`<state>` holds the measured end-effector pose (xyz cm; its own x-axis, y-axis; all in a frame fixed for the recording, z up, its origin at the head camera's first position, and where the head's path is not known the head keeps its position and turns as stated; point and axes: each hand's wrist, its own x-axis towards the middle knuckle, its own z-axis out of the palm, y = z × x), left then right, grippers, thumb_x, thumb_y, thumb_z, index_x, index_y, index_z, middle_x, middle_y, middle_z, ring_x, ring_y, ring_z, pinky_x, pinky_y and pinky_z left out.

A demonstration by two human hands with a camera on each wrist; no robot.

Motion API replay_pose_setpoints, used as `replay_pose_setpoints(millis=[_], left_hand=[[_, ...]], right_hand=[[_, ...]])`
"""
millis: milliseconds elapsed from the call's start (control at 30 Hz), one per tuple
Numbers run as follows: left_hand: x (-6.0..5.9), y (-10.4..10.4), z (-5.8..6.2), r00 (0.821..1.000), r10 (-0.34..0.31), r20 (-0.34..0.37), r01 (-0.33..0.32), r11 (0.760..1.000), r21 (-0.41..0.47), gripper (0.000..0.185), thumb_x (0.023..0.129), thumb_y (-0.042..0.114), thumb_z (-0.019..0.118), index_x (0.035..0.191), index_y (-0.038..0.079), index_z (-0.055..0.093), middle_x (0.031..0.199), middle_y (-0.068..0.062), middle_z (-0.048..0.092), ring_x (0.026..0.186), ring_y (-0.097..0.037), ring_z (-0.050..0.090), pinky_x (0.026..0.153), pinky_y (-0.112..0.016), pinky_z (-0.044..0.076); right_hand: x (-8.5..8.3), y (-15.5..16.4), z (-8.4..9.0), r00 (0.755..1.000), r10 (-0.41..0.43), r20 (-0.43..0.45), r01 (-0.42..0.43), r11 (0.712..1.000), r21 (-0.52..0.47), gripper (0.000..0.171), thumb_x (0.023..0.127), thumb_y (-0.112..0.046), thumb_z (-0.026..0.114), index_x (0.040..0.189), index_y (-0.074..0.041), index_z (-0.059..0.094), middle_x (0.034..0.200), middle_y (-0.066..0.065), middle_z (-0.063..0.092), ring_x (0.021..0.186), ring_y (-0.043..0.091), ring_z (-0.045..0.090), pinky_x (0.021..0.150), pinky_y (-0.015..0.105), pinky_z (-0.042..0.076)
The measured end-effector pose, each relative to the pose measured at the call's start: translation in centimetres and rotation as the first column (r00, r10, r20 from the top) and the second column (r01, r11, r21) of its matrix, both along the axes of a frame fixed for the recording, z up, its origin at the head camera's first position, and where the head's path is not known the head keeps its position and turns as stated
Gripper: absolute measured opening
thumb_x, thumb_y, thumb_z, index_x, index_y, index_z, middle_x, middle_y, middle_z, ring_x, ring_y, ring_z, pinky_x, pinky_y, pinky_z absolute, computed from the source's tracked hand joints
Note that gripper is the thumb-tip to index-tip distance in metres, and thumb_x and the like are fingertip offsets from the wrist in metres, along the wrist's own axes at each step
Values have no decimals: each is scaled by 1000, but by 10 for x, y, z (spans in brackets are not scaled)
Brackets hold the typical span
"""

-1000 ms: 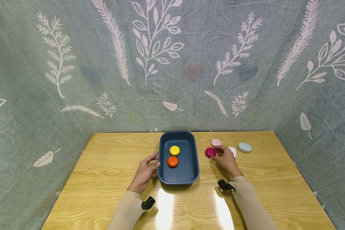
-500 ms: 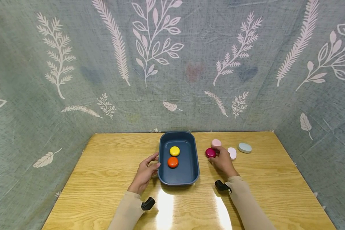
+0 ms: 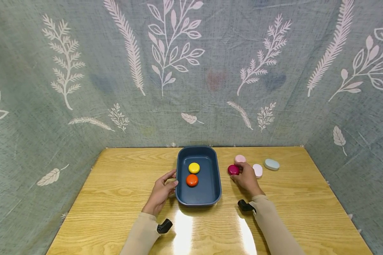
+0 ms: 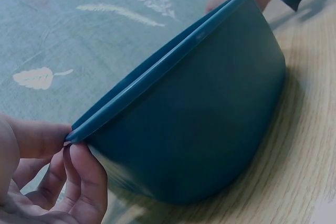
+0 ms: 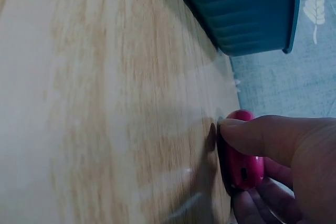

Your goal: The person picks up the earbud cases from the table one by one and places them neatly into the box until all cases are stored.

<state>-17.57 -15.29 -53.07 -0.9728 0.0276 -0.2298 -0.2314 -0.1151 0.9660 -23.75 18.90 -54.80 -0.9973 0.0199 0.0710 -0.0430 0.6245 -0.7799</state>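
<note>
A dark blue rectangular bin (image 3: 207, 191) stands on the table in the head view. My left hand (image 3: 161, 191) pinches its left rim between thumb and fingers, plain in the left wrist view at the bin's rim (image 4: 157, 74). Inside the bin lie a yellow disc (image 3: 194, 168) and an orange disc (image 3: 192, 180). Right of the bin, my right hand (image 3: 247, 178) grips a glossy magenta rounded disc (image 3: 233, 170) by its edges. The right wrist view shows a small dark slot in the side of this magenta disc (image 5: 244, 169), which stays at the tabletop.
A pale pink disc (image 3: 240, 158) lies just behind the magenta one. A whitish rounded piece (image 3: 257, 170) is right of my right hand, and a pale blue oval piece (image 3: 271, 164) lies farther right. Patterned cloth (image 3: 191, 88) hangs behind the wooden table (image 3: 121, 177).
My right hand has shifted slightly left and closed in on the magenta disc, uncovering more of the whitish piece. The left hand and bin have stayed put.
</note>
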Motion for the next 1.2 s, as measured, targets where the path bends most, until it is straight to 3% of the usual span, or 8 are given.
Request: replay_pose_setpoints(millis=[433, 767, 1200], left_hand=[[-1, 1, -1, 1000, 1, -3, -1, 1000, 11, 54, 103, -5, 60, 155, 3, 52, 137, -18, 46, 82, -11, 57, 68, -22, 53], [-1, 0, -1, 1000, 2, -2, -2, 1000, 7, 53, 103, -5, 59, 155, 3, 52, 136, -17, 46, 82, -11, 57, 69, -22, 53], [-2, 0, -4, 1000, -3, -21, 4, 999, 46, 55, 101, -8, 60, 155, -2, 50, 135, -18, 47, 83, -10, 60, 69, -21, 54]], right_hand=[[-1, -1, 10, 1000, 8, -10, -9, 998, -61, 54, 81, 11, 82, 131, 15, 64, 124, 33, 65, 111, 43, 67, 99, 54, 56], [1, -7, 33, 999, 26, -26, -28, 996, -81, 54, 82, 8, 83, 132, 12, 64, 127, 31, 64, 113, 45, 67, 100, 53, 56], [1, -20, 48, 987, 81, -137, -94, 991, -90, 50, 78, 14, 83, 126, 15, 67, 121, 31, 65, 109, 44, 65, 99, 53, 56]])
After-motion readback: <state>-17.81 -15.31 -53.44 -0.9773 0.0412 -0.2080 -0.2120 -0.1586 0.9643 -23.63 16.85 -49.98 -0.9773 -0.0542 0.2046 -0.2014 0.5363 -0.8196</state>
